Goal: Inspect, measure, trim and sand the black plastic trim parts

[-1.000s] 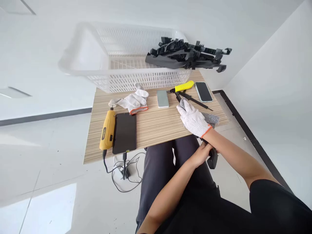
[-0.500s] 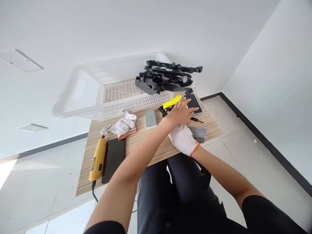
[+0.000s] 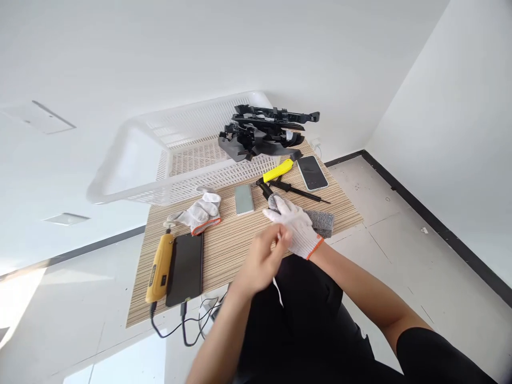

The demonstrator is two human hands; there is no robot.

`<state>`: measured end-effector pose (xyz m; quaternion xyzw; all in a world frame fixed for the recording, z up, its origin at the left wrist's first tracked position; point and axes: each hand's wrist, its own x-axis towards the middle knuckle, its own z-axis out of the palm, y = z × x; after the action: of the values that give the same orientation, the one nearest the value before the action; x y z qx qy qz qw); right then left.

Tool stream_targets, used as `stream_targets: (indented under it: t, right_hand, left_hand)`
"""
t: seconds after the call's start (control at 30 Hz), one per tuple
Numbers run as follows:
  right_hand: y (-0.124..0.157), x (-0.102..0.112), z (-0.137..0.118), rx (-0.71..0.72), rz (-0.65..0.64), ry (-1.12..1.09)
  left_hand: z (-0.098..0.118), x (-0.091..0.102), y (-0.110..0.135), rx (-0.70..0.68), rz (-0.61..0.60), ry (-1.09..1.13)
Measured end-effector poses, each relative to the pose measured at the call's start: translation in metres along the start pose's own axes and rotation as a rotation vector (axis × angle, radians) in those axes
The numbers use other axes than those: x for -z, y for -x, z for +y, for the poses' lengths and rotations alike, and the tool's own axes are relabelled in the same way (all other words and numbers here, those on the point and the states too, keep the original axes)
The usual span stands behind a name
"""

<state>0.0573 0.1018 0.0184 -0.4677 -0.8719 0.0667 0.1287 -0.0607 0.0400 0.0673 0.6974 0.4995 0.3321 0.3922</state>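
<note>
Fingers (image 3: 280,234) of the bare left hand (image 3: 262,261) are curling loosely together, empty, against the gloved right hand (image 3: 294,226), whose spread fingers are resting on the striped wooden table (image 3: 240,240). Behind the table, a white basket (image 3: 176,154) is standing beside white walls.

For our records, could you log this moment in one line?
right hand: gloved, on table | left hand: bare, at glove | spare glove: beside basket

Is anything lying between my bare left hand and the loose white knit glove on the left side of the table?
Nothing visible. The bare left hand hovers at the near table edge by the gloved right hand. The loose white knit glove with orange cuff lies to its left across bare striped wooden tabletop; the grey rectangular block sits farther back.
</note>
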Motion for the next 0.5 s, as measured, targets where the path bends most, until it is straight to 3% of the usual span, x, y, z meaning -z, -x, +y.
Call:
stream_targets:
  t: [0.1,0.17,0.23,0.3,0.4,0.5]
  right_hand:
    - [0.002,0.007,0.0,0.014,-0.006,0.013]
    - [0.001,0.008,-0.001,-0.013,-0.005,0.025]
    - [-0.001,0.006,-0.004,-0.055,0.005,0.017]
    - [-0.002,0.004,-0.009,-0.092,0.008,-0.009]
    - [0.004,0.004,-0.018,-0.16,0.028,-0.069]
    - [0.016,0.008,-0.027,-0.214,0.069,-0.168]
  left_hand:
    - [-0.009,-0.042,0.071,0.279,-0.394,0.25]
    - [-0.016,-0.074,0.094,0.351,-0.449,0.227]
    - [-0.024,-0.1,0.1,0.341,-0.463,0.26]
    - [-0.033,-0.114,0.096,0.316,-0.381,0.383]
    - [-0.045,-0.12,0.086,0.341,-0.153,0.816]
    - [-0.052,-0.12,0.079,0.394,-0.101,1.081]
